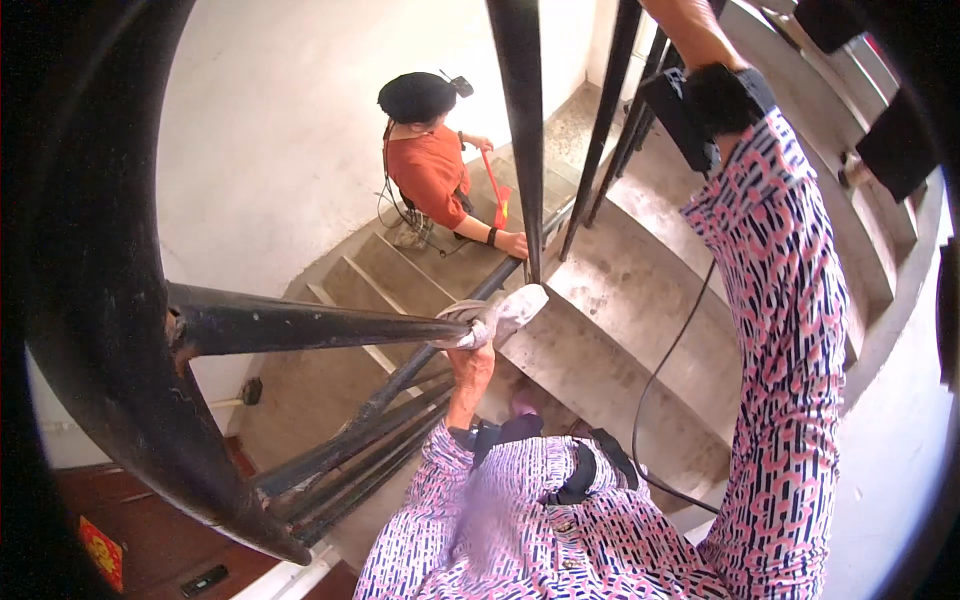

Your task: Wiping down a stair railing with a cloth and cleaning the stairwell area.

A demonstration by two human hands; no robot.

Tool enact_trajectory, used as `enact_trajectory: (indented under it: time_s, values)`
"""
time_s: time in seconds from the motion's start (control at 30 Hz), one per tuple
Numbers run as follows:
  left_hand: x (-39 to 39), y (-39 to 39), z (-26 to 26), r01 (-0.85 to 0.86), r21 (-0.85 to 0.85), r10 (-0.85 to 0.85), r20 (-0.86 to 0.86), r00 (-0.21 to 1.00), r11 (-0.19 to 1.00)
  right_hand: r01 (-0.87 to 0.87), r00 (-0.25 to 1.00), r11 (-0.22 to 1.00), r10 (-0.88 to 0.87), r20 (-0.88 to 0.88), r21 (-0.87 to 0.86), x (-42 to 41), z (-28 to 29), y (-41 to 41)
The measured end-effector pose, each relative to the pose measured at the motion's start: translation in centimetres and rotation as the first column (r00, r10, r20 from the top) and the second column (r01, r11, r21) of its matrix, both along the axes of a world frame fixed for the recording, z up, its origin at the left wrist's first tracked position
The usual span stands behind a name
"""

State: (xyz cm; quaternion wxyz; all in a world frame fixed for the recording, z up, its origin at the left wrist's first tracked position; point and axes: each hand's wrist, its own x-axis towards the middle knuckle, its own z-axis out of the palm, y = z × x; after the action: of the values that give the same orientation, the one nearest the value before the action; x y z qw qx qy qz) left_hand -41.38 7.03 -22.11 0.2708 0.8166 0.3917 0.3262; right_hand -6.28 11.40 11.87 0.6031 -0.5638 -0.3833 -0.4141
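A crumpled white cloth [517,309] is wrapped about a black metal baluster [315,321] of the stair railing. My left hand [472,361] clasps the cloth against the bar from below, its fingers largely hidden by the fabric. From the big curved black handrail [90,285] on the left, this baluster runs inward to my hand. Another black baluster [517,127] rises past the cloth's far end. My right arm reaches up along the right side, a black band [724,97] on its wrist, and the right hand is beyond the top edge.
On the lower flight a person in an orange top [427,176] holds a red long-handled tool [495,191], one hand at the lower handrail [491,281]. Concrete steps [600,322] curve to the right. A black cable [664,360] hangs beside me. A brown door [161,540] is lower left.
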Motion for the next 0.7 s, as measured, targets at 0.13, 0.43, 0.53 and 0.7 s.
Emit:
enact_trajectory:
  time_s: [0.13, 0.43, 0.53, 0.7]
  values:
    - [2.4, -0.3, 2.7, 0.157, -0.349, -0.114, 0.14, 0.984, 0.924, -0.126, 0.988, 0.991, 0.131, 0.086, -0.054, 0.5, -3.5, -1.9]
    - [-1.9, 1.3, -8.5, 0.064, -0.371, -0.108, -0.099, 0.989, 0.926, -0.461, 0.884, 0.78, 0.361, -0.298, -0.423, -3.5, -26.2, -17.0]
    - [-2.2, 0.9, -8.1, 0.048, -0.467, -0.11, -0.106, 0.988, 0.883, -0.694, 0.685, 0.513, 0.256, -0.682, -0.505, -10.0, -31.4, -26.4]
    - [-2.9, 0.1, -11.6, -0.102, -0.549, -0.07, -0.284, 0.956, 0.829, -0.908, 0.392, 0.102, -0.127, -0.911, -0.406, -21.4, -39.3, -40.1]
